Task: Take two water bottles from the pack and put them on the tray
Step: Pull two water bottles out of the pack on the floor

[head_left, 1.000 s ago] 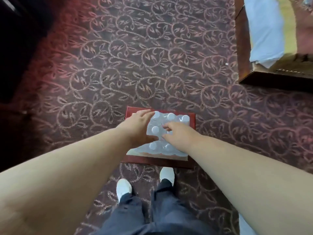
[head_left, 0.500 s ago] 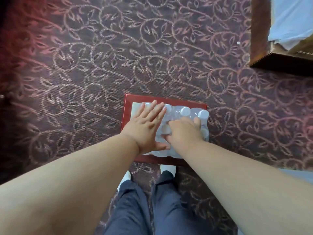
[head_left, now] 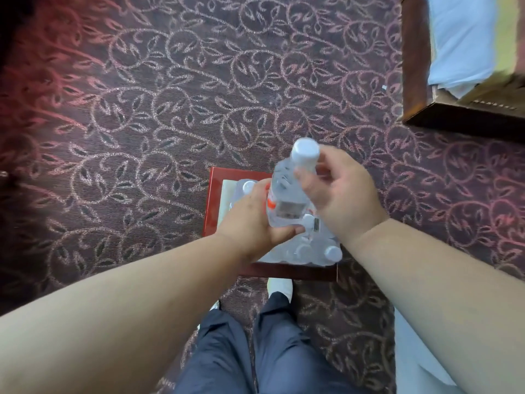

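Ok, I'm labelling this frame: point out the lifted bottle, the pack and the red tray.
lifted bottle [head_left: 287, 191], head view, clear body below the neck
pack [head_left: 309, 251], head view, wrapped caps near its front
red tray [head_left: 211, 200], head view, left rim

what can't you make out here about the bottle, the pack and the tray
- Head view: the label text on the water bottle is blurred.
- How many bottles remain in the pack: the left hand, right hand and lifted bottle cover most caps.
- Whether the red tray under the pack is the target tray, or where bottles would go: the pack hides its surface.
- The wooden furniture is cut off by the right edge.
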`<act>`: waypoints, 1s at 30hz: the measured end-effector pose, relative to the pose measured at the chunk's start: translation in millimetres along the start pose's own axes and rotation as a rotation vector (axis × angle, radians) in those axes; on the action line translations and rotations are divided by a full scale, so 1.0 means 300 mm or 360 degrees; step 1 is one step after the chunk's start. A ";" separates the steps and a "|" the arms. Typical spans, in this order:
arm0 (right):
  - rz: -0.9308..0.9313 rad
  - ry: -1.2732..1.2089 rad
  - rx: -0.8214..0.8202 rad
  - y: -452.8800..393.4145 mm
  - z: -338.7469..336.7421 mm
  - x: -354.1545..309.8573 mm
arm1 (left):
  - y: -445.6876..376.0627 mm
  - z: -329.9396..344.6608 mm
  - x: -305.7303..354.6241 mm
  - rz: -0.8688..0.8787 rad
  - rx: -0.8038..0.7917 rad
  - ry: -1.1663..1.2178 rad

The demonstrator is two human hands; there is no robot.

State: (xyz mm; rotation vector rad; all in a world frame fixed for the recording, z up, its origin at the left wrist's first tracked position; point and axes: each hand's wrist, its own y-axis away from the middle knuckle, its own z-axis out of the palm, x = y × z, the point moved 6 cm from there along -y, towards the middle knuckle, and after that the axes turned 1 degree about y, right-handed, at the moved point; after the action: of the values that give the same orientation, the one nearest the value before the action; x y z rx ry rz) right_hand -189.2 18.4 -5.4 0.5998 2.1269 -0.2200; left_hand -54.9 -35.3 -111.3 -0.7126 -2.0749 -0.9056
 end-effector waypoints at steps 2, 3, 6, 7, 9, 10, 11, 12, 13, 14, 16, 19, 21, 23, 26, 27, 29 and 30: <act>0.0100 0.0002 0.0031 -0.052 -0.023 -0.021 | 0.035 0.004 0.026 -0.0080 0.0014 0.0139; 0.0190 -0.0008 0.0029 -0.073 -0.023 -0.009 | 0.049 0.009 0.036 -0.0097 0.0034 0.0232; 0.0561 -0.0102 -0.0030 -0.100 0.030 0.091 | 0.068 0.015 0.043 -0.0206 0.0124 0.0472; 0.0706 -0.0154 -0.0087 -0.098 0.063 0.133 | 0.064 0.013 0.037 -0.0254 0.0160 0.0467; 0.0939 -0.0266 -0.0204 -0.083 0.131 0.204 | 0.048 0.000 0.016 -0.0305 0.0263 0.0215; 0.1010 -0.0276 -0.0282 -0.075 0.159 0.229 | 0.042 -0.005 0.005 -0.0335 0.0306 0.0045; 0.1035 -0.0214 -0.0379 -0.068 0.182 0.245 | 0.037 -0.004 -0.006 -0.0384 0.0323 -0.0088; 0.1010 -0.0092 -0.0484 -0.061 0.199 0.255 | 0.032 0.003 -0.018 -0.0441 0.0314 -0.0177; 0.0934 0.0082 -0.0562 -0.053 0.202 0.260 | 0.028 0.011 -0.028 -0.0493 0.0300 -0.0228; 0.0820 0.0273 -0.0580 -0.043 0.193 0.263 | 0.025 0.017 -0.037 -0.0525 0.0300 -0.0255; 0.0583 0.0633 -0.0488 -0.017 0.159 0.269 | 0.020 0.021 -0.042 -0.0553 0.0321 -0.0281; 0.0437 0.1048 -0.0678 0.046 0.163 0.283 | 0.013 0.007 -0.050 -0.0647 0.0391 -0.0175; 0.0361 0.1408 -0.0935 0.079 0.199 0.296 | 0.008 0.000 -0.056 -0.0722 0.0418 -0.0085; 0.0418 0.1591 -0.1060 0.086 0.225 0.314 | 0.003 0.003 -0.052 -0.0754 0.0398 -0.0065; 0.0654 0.1651 -0.1291 0.061 0.261 0.342 | 0.007 0.005 -0.047 -0.0769 0.0403 -0.0086; 0.0712 0.1658 -0.1384 0.048 0.276 0.346 | 0.010 0.005 -0.048 -0.0771 0.0410 -0.0098; 0.0758 0.1694 -0.1503 0.021 0.297 0.351 | 0.012 0.005 -0.051 -0.0768 0.0414 -0.0120; 0.0746 0.1728 -0.1509 0.012 0.302 0.350 | 0.010 0.004 -0.052 -0.0764 0.0422 -0.0128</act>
State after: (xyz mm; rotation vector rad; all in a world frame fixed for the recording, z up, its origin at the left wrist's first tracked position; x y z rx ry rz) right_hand -173.5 23.7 -143.2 0.6524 2.5659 1.6039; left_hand -44.4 -35.5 -123.2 -0.1090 -2.4301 -0.8363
